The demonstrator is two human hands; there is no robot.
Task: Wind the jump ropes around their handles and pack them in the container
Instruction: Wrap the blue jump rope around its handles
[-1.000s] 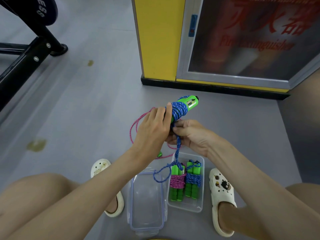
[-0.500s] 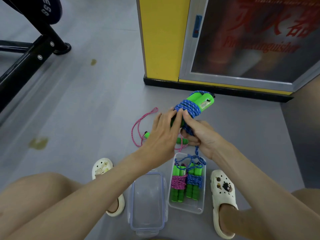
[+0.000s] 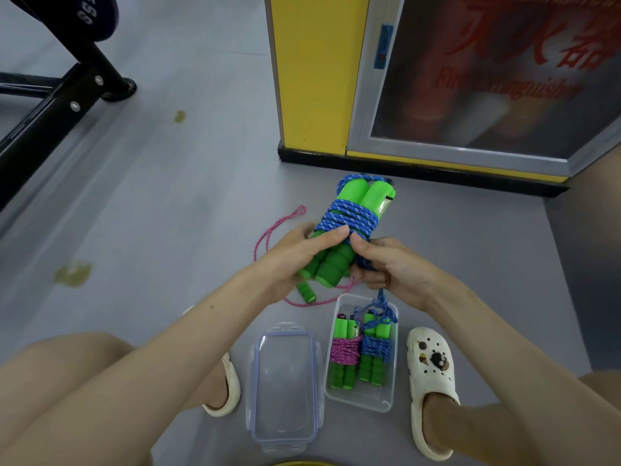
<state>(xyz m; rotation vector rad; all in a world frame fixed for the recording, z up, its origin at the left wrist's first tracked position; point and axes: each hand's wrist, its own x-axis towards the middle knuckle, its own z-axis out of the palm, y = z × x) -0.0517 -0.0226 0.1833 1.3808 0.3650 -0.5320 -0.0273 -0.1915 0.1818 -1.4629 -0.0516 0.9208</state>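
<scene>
My left hand (image 3: 295,255) grips a pair of green handles (image 3: 361,200) with blue rope (image 3: 349,220) wound round their middle. My right hand (image 3: 389,269) pinches the loose blue tail just below the coils; the tail hangs down into the clear container (image 3: 359,400). Inside the container lie two wound bundles, one with pink rope (image 3: 344,353) and one with blue rope (image 3: 374,349). On the floor behind my hands lies an unwound pink rope (image 3: 275,230), with one green handle (image 3: 306,292) showing under my left hand.
The clear lid (image 3: 284,381) lies left of the container, between my white clogs (image 3: 433,391). A yellow fire-extinguisher cabinet (image 3: 312,75) stands close ahead. A black gym frame (image 3: 50,109) crosses the far left. Grey floor lies open to the left.
The blue-wound handles tilted up and turned. My left hand shifted from the coils to gripping the handles' lower half, and the hanging blue tail grew shorter.
</scene>
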